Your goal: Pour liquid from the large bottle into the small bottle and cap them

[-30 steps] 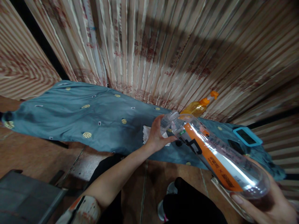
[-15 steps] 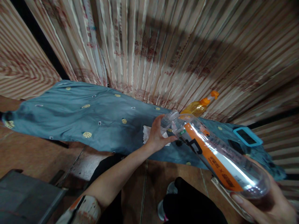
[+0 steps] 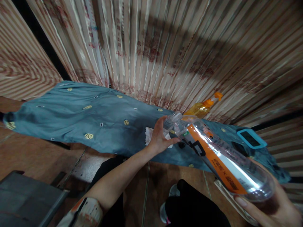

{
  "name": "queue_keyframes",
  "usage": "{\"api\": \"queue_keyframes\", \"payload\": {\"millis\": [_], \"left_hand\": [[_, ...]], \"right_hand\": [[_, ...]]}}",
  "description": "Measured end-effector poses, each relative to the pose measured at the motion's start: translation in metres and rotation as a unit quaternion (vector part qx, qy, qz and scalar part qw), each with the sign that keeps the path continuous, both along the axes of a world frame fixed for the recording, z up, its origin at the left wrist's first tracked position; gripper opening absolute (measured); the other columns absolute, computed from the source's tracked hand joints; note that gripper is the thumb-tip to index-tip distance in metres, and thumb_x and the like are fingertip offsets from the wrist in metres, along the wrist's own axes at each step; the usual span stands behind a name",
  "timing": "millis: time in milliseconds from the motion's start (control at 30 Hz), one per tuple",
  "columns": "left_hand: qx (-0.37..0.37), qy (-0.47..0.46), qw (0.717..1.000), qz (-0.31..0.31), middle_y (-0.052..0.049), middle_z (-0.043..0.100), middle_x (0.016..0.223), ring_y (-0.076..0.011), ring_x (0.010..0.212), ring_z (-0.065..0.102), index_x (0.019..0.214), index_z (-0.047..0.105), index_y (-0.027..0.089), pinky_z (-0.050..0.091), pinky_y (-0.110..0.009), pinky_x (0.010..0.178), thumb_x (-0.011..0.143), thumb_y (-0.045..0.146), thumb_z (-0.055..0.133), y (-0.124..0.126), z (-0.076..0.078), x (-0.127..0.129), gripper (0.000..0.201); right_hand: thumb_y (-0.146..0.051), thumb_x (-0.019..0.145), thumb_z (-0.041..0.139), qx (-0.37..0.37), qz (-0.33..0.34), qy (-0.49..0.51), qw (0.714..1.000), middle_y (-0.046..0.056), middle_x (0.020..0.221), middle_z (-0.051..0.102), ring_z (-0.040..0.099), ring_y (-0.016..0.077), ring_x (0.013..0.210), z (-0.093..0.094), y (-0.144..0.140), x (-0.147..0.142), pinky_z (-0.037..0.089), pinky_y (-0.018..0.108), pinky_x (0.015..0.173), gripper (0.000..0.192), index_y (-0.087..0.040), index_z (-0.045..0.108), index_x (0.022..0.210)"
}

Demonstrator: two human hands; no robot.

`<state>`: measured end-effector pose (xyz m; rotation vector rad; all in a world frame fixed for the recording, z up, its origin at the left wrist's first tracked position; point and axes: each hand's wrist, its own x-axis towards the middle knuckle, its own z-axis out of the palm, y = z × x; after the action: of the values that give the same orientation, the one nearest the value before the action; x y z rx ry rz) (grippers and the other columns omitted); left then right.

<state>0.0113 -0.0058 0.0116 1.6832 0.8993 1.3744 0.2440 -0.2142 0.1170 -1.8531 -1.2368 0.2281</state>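
A large clear plastic bottle (image 3: 220, 157) with an orange and silver label lies tilted in the air, its neck pointing up-left and its base toward me. My right hand (image 3: 272, 201) is wrapped round the base end. At the neck end, my left hand (image 3: 162, 137) has its thumb and fingers curved round a small clear plastic container (image 3: 169, 123). The bottle's neck meets this container's mouth or lies just beside it; I cannot tell which. Below my left hand, a white lace-edged cloth or tissue (image 3: 148, 135) rests on the table.
A blue-grey patterned cloth (image 3: 106, 116) covers the long table. Behind the bottle stands an orange-topped pump bottle (image 3: 199, 108) of yellow liquid. A blue-framed device (image 3: 251, 138) lies at the right. Striped curtains (image 3: 151, 56) hang behind; a grey stool (image 3: 28, 198) is at lower left.
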Motion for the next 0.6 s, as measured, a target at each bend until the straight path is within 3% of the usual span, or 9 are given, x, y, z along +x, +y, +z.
{"api": "queue_keyframes", "payload": {"millis": [167, 333, 433, 600], "left_hand": [[0.004, 0.002, 1.000, 0.000, -0.018, 0.048, 0.151, -0.0391, 0.143, 0.046, 0.147, 0.036, 0.024, 0.036, -0.063, 0.120, 0.063, 0.062, 0.090, 0.001, -0.001, 0.000, 0.106], [0.006, -0.002, 1.000, 0.000, -0.018, 0.049, 0.150, -0.0392, 0.143, 0.046, 0.147, 0.037, 0.023, 0.036, -0.062, 0.121, 0.064, 0.063, 0.089, 0.001, -0.003, 0.000, 0.106], [0.004, 0.000, 1.000, 0.001, -0.017, 0.048, 0.151, -0.0387, 0.144, 0.046, 0.148, 0.036, 0.024, 0.036, -0.062, 0.121, 0.064, 0.062, 0.089, 0.001, -0.002, 0.001, 0.106], [0.003, 0.000, 1.000, 0.003, -0.018, 0.048, 0.152, -0.0399, 0.144, 0.045, 0.148, 0.036, 0.024, 0.035, -0.064, 0.121, 0.063, 0.060, 0.091, 0.001, -0.002, 0.002, 0.108]], "right_hand": [[-0.055, 0.043, 0.097, 0.004, 0.015, 0.025, 1.000, 0.007, 0.131, 0.066, 0.062, 0.0397, 0.122, -0.009, 0.001, 0.020, 0.054, 0.044, 0.102, 0.100, -0.025, 0.068, 0.134], [-0.050, 0.047, 0.097, -0.004, 0.013, 0.051, 0.999, 0.007, 0.136, 0.063, 0.060, 0.0397, 0.126, -0.013, -0.001, 0.029, 0.051, 0.044, 0.105, 0.100, -0.026, 0.064, 0.138], [-0.053, 0.046, 0.096, 0.005, 0.009, 0.041, 0.999, 0.007, 0.132, 0.065, 0.060, 0.0398, 0.125, -0.007, 0.001, 0.016, 0.047, 0.045, 0.108, 0.098, -0.025, 0.067, 0.134], [-0.058, 0.065, 0.089, 0.021, 0.010, -0.008, 1.000, 0.005, 0.135, 0.064, 0.062, 0.0343, 0.123, -0.001, 0.000, -0.005, 0.055, 0.039, 0.104, 0.086, -0.026, 0.063, 0.141]]}}
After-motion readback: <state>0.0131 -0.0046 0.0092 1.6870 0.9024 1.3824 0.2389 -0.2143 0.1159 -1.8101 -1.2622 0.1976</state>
